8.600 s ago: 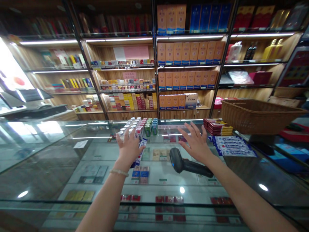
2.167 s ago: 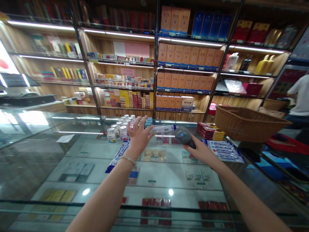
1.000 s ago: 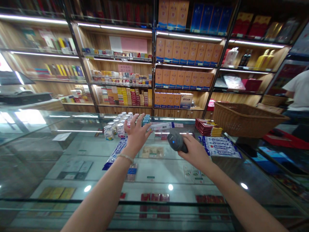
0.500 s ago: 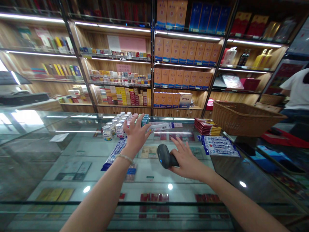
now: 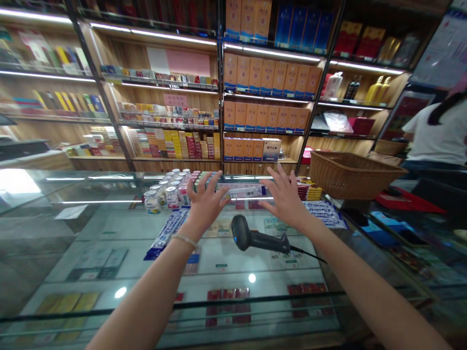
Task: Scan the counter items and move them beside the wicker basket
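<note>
Both hands are open, fingers spread: the left hand [image 5: 205, 206] at one end of a slim packet [image 5: 245, 192], contact unclear, the right hand [image 5: 286, 198] near its other end, above the black scanner [image 5: 259, 238] lying on the glass counter [image 5: 233, 265].

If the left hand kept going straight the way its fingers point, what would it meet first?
Probably the pink and green cans just beyond the left hand, though depth is hard to judge.

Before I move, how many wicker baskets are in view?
2. The large basket is right of the red and yellow packs; the smaller basket is behind it, beside the person in white. Others may be hidden.
</note>
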